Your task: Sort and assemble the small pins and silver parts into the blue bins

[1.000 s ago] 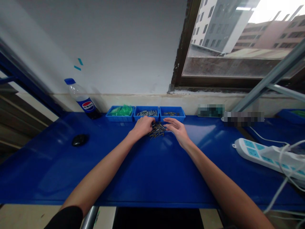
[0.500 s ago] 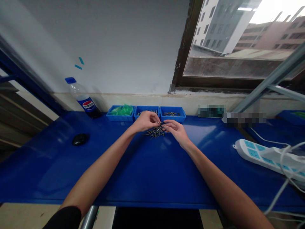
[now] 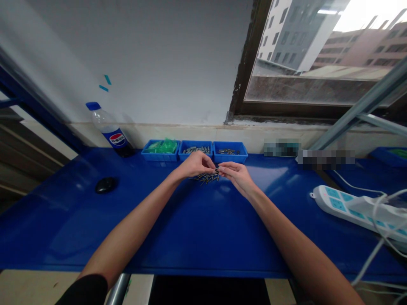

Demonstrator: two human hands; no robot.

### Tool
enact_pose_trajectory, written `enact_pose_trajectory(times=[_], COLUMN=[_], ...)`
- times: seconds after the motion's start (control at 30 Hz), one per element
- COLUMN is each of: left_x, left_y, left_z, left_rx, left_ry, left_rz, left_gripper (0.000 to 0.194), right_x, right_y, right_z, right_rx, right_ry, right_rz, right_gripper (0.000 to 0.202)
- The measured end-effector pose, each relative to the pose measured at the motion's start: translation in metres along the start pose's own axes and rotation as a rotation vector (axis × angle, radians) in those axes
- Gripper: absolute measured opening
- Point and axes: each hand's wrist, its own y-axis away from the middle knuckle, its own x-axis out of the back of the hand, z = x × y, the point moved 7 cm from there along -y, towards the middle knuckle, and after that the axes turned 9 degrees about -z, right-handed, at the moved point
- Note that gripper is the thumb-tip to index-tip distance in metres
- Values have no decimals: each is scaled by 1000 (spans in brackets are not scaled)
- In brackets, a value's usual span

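Note:
My left hand (image 3: 200, 164) is closed in a pinch, thumb against fingers, above the blue table. Facing it, my right hand (image 3: 235, 173) pinches too, its fingertips almost meeting the left ones. A thin metal pin (image 3: 216, 169) spans the small gap between both sets of fingertips; its exact kind is too small to tell. Under the hands lies a loose pile of thin dark and brassy pins (image 3: 207, 178), partly hidden by my fingers. Behind them stand a blue bin with similar pins (image 3: 229, 151) and a blue bin of small grey pieces (image 3: 197, 150).
A third blue bin (image 3: 160, 158) holds green plastic bags. To the left are a cola bottle (image 3: 117, 142) and a black mouse (image 3: 106, 185). A white power strip (image 3: 345, 205) with cables lies at the right. Wall and window rise behind the blue table (image 3: 203, 237).
My left hand has shifted slightly down and away from the middle bin, showing more of its contents. My fingertips have come closer together, and the thin pin now shows between them.

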Motion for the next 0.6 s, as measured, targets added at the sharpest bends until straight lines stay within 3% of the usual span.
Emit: enact_pose_trajectory(times=[0.1, 0.23, 0.4, 0.6], left_x=[6, 19, 6, -2], left_y=[4, 5, -1, 1], left_z=[1, -15, -31, -20], left_rx=[26, 105, 139, 183], left_ry=[-172, -454, -618, -638], left_rz=[-33, 86, 92, 129], left_gripper=[31, 30, 36, 23], right_x=[0, 4, 6, 6], right_y=[1, 2, 3, 0], right_z=[-1, -12, -21, -13], right_rx=[-7, 107, 202, 151], right_ry=[120, 142, 128, 180], right_rz=[-18, 41, 46, 24], right_gripper=[31, 36, 62, 52])
